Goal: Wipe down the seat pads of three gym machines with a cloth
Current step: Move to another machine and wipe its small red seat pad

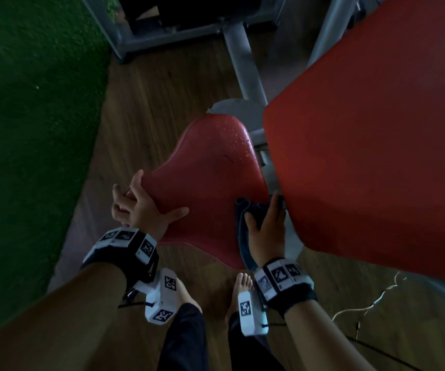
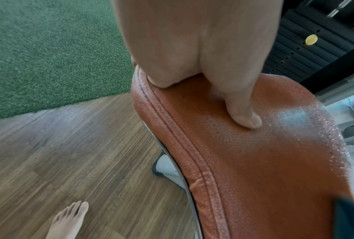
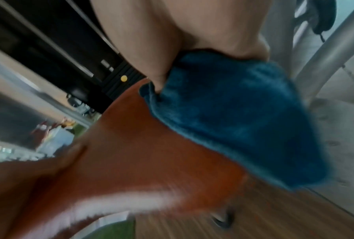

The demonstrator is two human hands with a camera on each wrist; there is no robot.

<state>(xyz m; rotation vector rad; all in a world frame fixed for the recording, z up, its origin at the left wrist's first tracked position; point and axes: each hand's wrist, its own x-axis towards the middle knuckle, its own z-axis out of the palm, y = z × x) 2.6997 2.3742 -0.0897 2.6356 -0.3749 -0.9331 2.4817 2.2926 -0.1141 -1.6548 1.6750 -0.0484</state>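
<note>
A red seat pad (image 1: 208,183) (image 2: 253,161) (image 3: 151,145) of a gym machine sits below me, with water droplets on its far end. My left hand (image 1: 141,207) (image 2: 192,64) grips the pad's near left corner, thumb on top and fingers curled under the edge. My right hand (image 1: 265,226) (image 3: 172,40) holds a dark blue cloth (image 1: 245,223) (image 3: 233,116) bunched against the pad's right edge, close under the red back pad (image 1: 376,135). The right wrist view is blurred by motion.
The grey machine frame (image 1: 245,62) runs away behind the seat, with a black weight stack (image 2: 307,48) beyond. Green turf (image 1: 28,129) lies left, wooden floor (image 1: 141,116) underneath. My bare feet (image 1: 240,285) stand just before the seat. A cable (image 1: 371,303) lies at right.
</note>
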